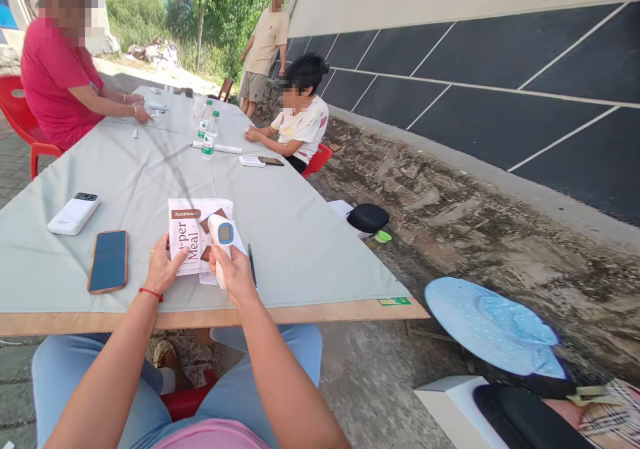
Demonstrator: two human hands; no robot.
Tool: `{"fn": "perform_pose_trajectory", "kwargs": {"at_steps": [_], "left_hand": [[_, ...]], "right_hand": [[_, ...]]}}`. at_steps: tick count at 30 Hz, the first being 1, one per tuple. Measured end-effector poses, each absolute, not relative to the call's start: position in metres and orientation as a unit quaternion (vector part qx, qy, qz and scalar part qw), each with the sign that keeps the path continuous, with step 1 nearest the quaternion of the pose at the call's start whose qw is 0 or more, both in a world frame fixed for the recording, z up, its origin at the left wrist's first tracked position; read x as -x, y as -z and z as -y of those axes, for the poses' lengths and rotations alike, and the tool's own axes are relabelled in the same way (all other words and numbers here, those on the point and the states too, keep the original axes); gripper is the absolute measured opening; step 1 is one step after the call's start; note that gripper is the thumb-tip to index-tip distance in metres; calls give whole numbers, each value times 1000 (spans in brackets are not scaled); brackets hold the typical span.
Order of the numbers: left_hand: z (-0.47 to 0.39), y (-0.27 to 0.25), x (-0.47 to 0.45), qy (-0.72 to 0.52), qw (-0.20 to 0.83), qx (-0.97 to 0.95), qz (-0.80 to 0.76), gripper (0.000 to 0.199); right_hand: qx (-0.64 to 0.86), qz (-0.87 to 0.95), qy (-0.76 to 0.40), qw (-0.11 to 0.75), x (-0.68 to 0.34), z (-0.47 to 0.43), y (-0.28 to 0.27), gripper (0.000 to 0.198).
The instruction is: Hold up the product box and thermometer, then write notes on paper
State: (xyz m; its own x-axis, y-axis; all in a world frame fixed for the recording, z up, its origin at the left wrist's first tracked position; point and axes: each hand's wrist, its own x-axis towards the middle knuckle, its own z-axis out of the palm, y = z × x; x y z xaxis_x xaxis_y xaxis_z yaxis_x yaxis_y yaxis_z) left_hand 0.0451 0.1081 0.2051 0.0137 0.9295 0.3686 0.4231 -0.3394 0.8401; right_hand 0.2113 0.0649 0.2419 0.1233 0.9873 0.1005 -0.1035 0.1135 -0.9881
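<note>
My left hand (165,262), with a red cord round its wrist, grips the left side of a white and brown printed box (186,237) marked "NutriMotion". Its thumb lies across the box's front. In my right hand (234,272) is a white infrared thermometer (220,242), held by its handle with the small screen facing me. The thermometer overlaps the box's right side. Paper with print on it (207,278) shows beneath the box, and a dark pen (251,266) lies just right of my right hand.
A phone (108,261) and a white power bank (75,214) lie left on the cloth-covered table (320,262). Two water bottles (210,136) stand farther back. Two people sit along the table; another stands behind. A blue hat (490,322) is at the right.
</note>
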Motion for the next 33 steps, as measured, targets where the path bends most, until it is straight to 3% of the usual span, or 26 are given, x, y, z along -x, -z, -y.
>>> {"fn": "perform_pose_trajectory", "kwargs": {"at_steps": [6,11,16,20,23,25,28,33], "left_hand": [[-113,-199,-42,-540,244,-602,-535,64],[-122,-200,-34,-611,151,-510,-586,77],[-132,-198,-26,-549,43,-494,-673,83],[-133,-197,-27,-534,16,-526,-662,93],[-128,-197,-31,-548,-61,-555,-623,101],[-123,-197,-35,-552,-119,-591,-576,96],[-116,-196,-45,-527,-163,-675,-489,67],[-110,-197,-61,-370,-129,-836,-384,25]], "right_hand": [[498,444,-431,608,-233,-49,-255,26],[505,430,-411,625,-257,-41,-263,26],[515,408,-398,640,-272,-39,-262,27],[525,397,-380,650,-281,-38,-258,27],[534,401,-365,649,-288,-38,-255,27],[544,401,-358,644,-292,-39,-253,28],[557,402,-342,641,-299,-40,-249,28],[598,418,-294,617,-320,-49,-235,29]]}}
